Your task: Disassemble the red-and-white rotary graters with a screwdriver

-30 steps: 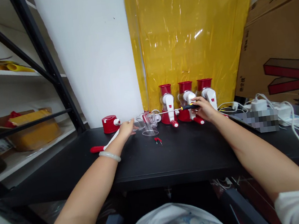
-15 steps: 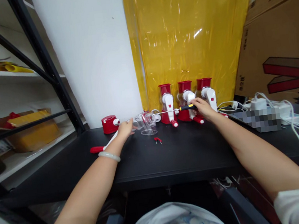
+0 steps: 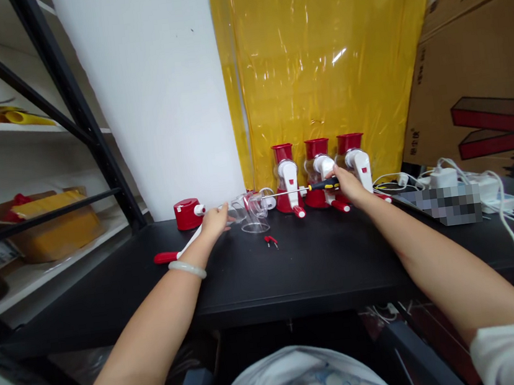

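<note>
My left hand [image 3: 215, 221] is closed around the left end of a clear plastic housing [image 3: 256, 222], which lies on its side on the black table. My right hand [image 3: 350, 184] grips the end of a screwdriver [image 3: 324, 185] with a black and yellow handle. Its long shaft points left, level with the table, and the tip meets the right side of the housing; the exact contact is too small to make out. Two small red pieces with metal pins [image 3: 271, 241] lie in front of the housing. A white crank with a red handle [image 3: 166, 257] sits beside my left wrist.
A red base [image 3: 188, 214] stands behind my left hand. Three red and white rotary graters [image 3: 286, 179] line the back of the table, close behind the screwdriver. White cables and a power strip [image 3: 504, 204] are at the right. A black shelf frame [image 3: 84, 126] rises at the left.
The fingers of my right hand have shifted on the screwdriver handle, and the handle's yellow marking shows differently, as if turned. My left hand and the clear housing stay in place.
</note>
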`<state>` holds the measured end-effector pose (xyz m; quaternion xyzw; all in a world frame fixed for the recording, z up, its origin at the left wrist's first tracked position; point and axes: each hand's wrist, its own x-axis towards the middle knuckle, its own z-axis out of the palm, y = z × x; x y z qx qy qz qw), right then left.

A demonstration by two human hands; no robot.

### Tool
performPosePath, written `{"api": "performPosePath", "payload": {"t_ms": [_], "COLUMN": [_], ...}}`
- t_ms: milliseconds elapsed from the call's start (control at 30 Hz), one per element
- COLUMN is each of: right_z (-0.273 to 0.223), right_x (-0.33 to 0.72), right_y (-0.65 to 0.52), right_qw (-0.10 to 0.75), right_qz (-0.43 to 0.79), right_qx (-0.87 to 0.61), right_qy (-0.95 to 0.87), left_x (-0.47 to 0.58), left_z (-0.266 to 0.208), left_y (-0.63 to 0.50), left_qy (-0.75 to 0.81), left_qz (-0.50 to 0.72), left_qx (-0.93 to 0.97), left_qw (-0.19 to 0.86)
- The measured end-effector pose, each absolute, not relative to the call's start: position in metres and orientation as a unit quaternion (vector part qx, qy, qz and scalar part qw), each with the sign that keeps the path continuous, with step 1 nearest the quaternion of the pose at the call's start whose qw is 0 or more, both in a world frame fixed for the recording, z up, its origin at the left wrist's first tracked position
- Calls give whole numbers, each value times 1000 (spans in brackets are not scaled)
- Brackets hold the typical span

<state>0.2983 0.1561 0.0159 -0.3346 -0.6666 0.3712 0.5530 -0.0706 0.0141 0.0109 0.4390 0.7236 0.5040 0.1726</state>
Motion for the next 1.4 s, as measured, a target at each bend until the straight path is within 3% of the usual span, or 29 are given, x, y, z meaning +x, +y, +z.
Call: {"api": "performPosePath", "payload": {"t_ms": [233,533,833,967,1200,1400], "right_z": [14,21,30,28,21,23], "right_x": [301,295,299,296,302,294], "right_y": [156,147,135,139,149,144], "right_qw": [532,587,575,584,535,593], "right_qz": [346,520,587,539,294,407], "right_qx": [-369,-278,-216,-252,-395,-343], "right_qy": [-679,-555,-528,-552,-687,-605], "left_x": [-72,-68,-61,-65,-74,-74], "left_z": [11,10,14,12,8,8], "left_y": [14,14,10,12,17,14], "left_qy": [726,717,717,721,743,757], "left_qz": [501,511,509,497,466,435], "left_qx": [441,432,424,433,448,466], "left_qw": [168,195,215,213,173,141]}}
